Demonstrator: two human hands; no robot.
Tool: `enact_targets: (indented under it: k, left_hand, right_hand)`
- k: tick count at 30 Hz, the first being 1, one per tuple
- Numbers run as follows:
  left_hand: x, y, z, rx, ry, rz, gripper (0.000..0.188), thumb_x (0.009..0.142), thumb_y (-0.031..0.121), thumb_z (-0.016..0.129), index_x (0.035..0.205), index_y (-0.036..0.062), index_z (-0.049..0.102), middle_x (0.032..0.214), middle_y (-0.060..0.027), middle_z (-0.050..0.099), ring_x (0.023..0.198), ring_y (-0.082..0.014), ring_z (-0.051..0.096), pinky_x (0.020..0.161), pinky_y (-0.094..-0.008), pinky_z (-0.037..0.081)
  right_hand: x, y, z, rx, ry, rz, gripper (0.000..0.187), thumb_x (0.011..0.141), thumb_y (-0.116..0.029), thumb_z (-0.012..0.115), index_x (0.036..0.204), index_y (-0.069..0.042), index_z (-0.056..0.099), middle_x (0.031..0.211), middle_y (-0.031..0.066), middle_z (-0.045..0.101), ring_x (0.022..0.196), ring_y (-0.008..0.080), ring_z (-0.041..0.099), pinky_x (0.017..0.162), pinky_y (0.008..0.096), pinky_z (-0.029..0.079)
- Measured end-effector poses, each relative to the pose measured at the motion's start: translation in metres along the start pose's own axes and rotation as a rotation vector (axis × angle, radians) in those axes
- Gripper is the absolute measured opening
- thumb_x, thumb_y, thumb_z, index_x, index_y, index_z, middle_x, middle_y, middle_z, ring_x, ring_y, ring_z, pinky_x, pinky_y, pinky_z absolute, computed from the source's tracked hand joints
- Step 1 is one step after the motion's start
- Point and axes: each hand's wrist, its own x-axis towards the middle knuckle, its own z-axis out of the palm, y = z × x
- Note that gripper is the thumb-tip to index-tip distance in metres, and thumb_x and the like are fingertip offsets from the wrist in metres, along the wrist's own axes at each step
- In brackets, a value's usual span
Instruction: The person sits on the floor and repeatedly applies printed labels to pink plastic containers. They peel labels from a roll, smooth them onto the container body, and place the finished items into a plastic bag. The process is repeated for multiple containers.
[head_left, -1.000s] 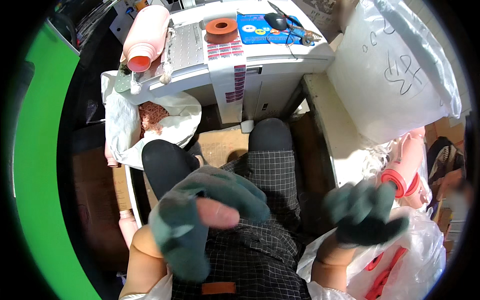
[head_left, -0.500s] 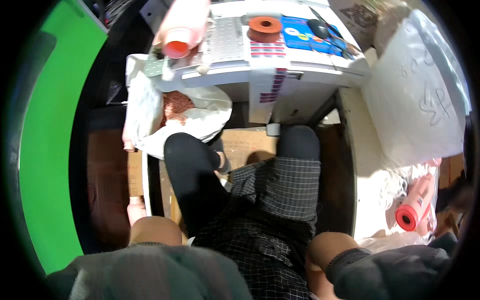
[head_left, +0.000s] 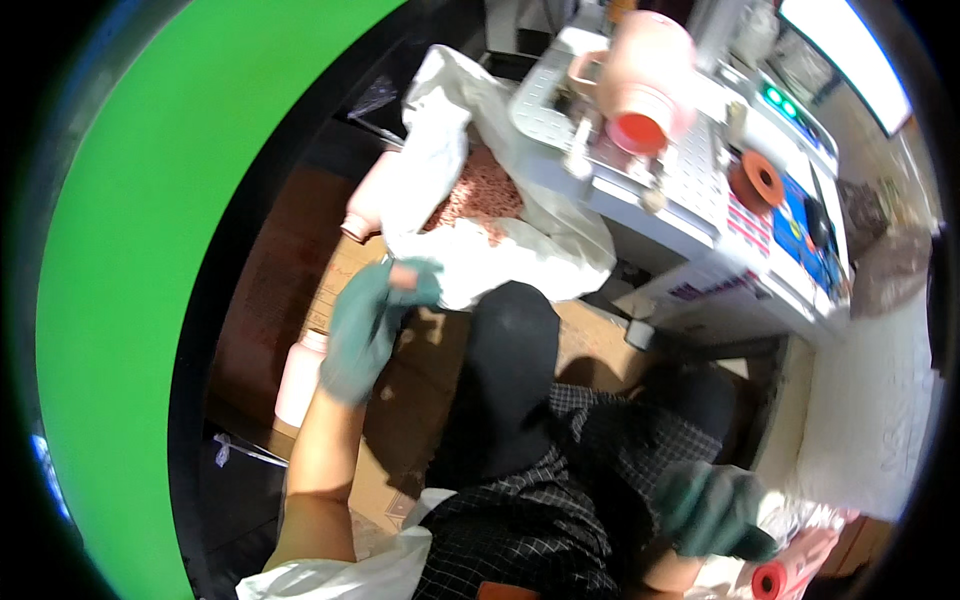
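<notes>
My left hand (head_left: 362,325), in a green glove, is over the cardboard at left, its fingers bent and slightly apart. No object shows in it; a pinkish patch shows near its fingertips. A pale pink bottle (head_left: 298,385) stands beside its wrist, and another pink bottle (head_left: 372,195) leans against the white sack (head_left: 560,255). Reddish granules (head_left: 480,195) lie in the sack. My right hand (head_left: 712,508), also green-gloved, is above my right thigh, near a pink bottle (head_left: 795,565) in clear plastic. Motion blur smears its fingers.
A pink jug with a handle (head_left: 645,75) lies on a perforated metal plate (head_left: 550,95), its red opening facing me. Beyond are an orange roll (head_left: 757,182), a blue card (head_left: 790,225) and a bright screen (head_left: 850,55). A green panel (head_left: 110,300) borders the left.
The view has swung left, with the workbench shifting right. Both gloved hands have come into view: the left reaches toward the bottles, the right is over my thigh.
</notes>
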Motion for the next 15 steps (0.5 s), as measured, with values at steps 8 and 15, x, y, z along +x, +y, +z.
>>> enact_targets:
  k: [8,15]
  left_hand:
    - [0.056,-0.345,-0.286,-0.338,0.942,-0.738,0.013,0.102,0.031,0.058,0.112,0.0239,0.057,0.096,-0.0006,0.055,0.079,-0.0184,0.056,0.067,-0.0395,0.049]
    - [0.108,-0.433,-0.272,-0.722,0.812,-0.712,0.031,0.099,0.041,0.065,0.116,0.0147,0.062,0.093,-0.0089,0.065,0.088,-0.0257,0.062,0.078,-0.0383,0.053]
  right_hand:
    - [-0.017,0.030,-0.006,-0.166,0.577,0.561,0.045,0.102,-0.039,0.060,0.125,0.000,0.068,0.127,0.0162,0.069,0.117,0.0308,0.064,0.105,0.0473,0.052]
    - [-0.066,0.028,-0.007,-0.281,0.692,0.623,0.060,0.100,-0.045,0.059,0.140,0.000,0.057,0.138,0.0168,0.062,0.125,0.0339,0.057,0.110,0.0484,0.044]
